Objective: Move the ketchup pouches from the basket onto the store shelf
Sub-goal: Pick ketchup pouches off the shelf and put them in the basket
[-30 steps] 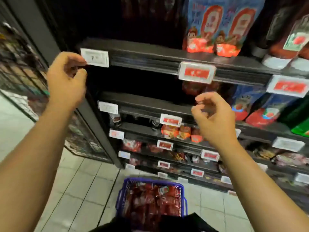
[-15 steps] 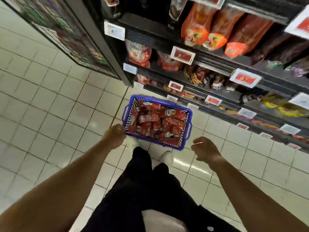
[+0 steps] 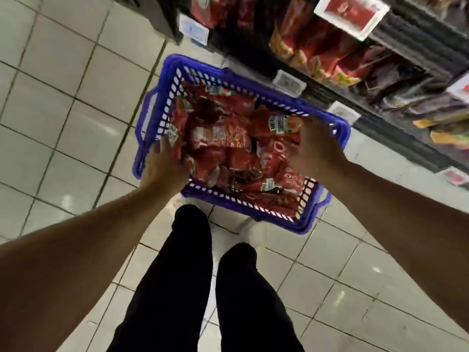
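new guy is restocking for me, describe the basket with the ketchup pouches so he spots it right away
Look at the pale tiled floor at the foot of the store shelf, just ahead of the person's dark trouser legs. The basket stands there, with the left hand and right hand reaching into it. It is the only blue slotted plastic thing in sight, heaped with red ketchup pouches.

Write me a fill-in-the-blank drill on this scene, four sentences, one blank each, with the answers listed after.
1. The ketchup pouches lie piled in a basket whose colour is ____.
2. The basket stands on the tiled ____.
3. The left hand and the right hand both reach into the ____.
4. The store shelf runs along the person's ____ side.

Missing words: blue; floor; basket; right
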